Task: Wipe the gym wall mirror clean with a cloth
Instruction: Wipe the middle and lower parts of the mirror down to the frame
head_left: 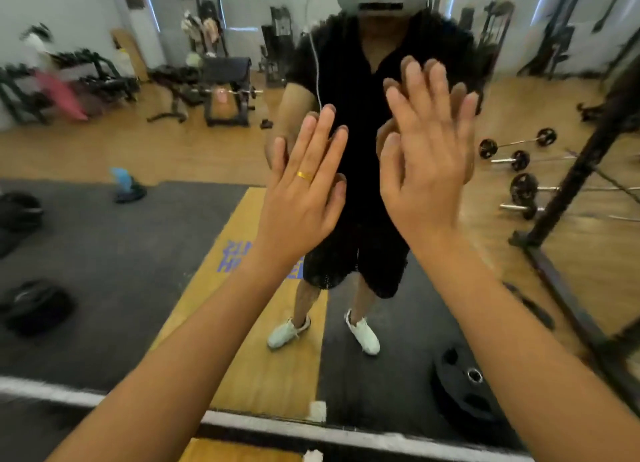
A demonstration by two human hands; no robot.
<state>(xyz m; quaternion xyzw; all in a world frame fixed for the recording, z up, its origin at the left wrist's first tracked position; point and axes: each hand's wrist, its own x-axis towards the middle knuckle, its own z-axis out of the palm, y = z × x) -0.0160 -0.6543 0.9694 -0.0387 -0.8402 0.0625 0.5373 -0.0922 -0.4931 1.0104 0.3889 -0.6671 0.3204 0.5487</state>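
Observation:
The wall mirror (pixel 138 246) fills nearly the whole view and reflects the gym and a person in black clothes. My left hand (pixel 304 191), with a gold ring, is raised with straight fingers up against the glass, meeting its reflection. My right hand (pixel 426 153) is held up the same way, fingers spread, slightly higher and to the right. Neither hand holds anything. A small white scrap, possibly a cloth (pixel 313 455), lies on the floor at the mirror's foot; I cannot tell what it is.
The mirror's pale bottom frame (pixel 52 390) runs across the lower view. A black weight plate (pixel 467 389) leans near the glass at lower right. A dark steel rack post (pixel 588 156) stands at the right. Reflected benches, barbells and plates appear behind.

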